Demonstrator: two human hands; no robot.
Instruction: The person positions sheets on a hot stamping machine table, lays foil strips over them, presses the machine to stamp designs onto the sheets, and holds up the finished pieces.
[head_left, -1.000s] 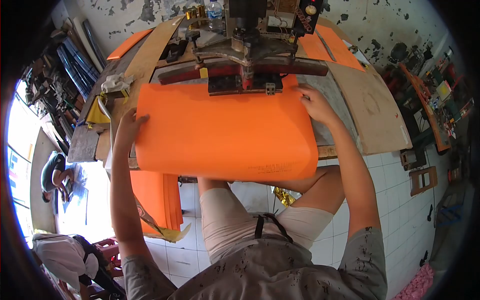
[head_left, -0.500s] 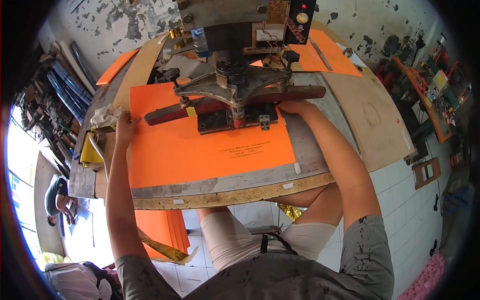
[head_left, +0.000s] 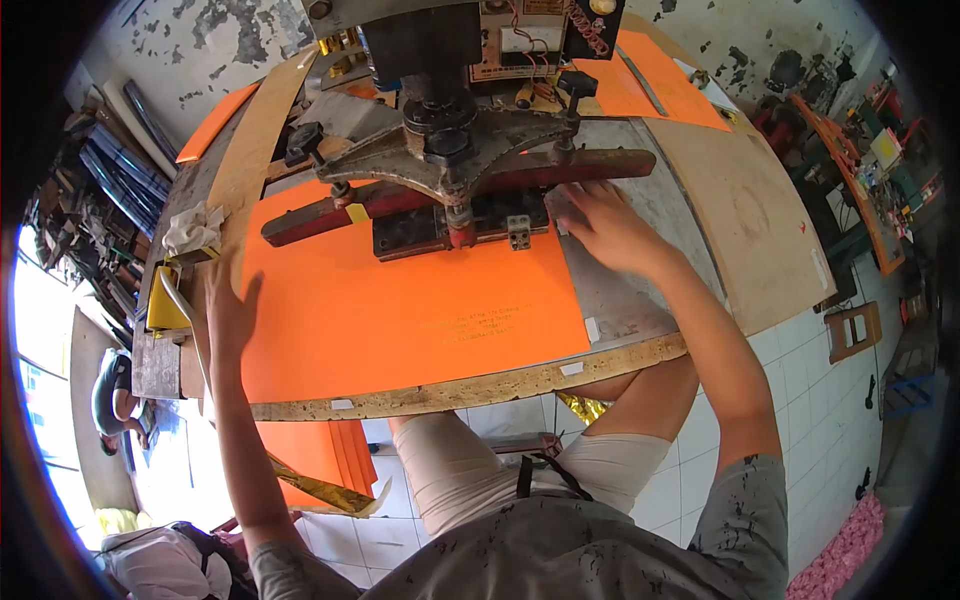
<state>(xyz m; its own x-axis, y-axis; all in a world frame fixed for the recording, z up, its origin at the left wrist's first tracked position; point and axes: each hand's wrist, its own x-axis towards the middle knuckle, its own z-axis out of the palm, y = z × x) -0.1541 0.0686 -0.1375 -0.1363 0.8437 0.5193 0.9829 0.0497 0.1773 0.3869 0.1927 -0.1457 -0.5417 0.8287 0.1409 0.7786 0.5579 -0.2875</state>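
An orange sheet (head_left: 400, 320) with small printed lines of text lies on the grey bed of a heavy press (head_left: 450, 165). The press's dark block (head_left: 400, 240) and slanted red bar (head_left: 605, 170) sit above the sheet's far part. At the sheet's left edge is my left hand (head_left: 230, 305), thumb apart from the fingers; it is open and appears to touch the edge. My right hand (head_left: 605, 230) is open with fingers spread, over the grey bed (head_left: 625, 290) beside the sheet's right edge, near the block's right end.
A crumpled white cloth (head_left: 193, 230) and a yellow object (head_left: 167, 300) sit at the left. More orange sheets (head_left: 680, 85) lie at the back right, and others hang below the board's front edge (head_left: 480, 390). Another person (head_left: 115, 395) bends down far left.
The orange sheet has slid toward me, its near edge now close to the board's front. My left hand came nearer along its edge. My right hand's fingers have spread, off the sheet's edge.
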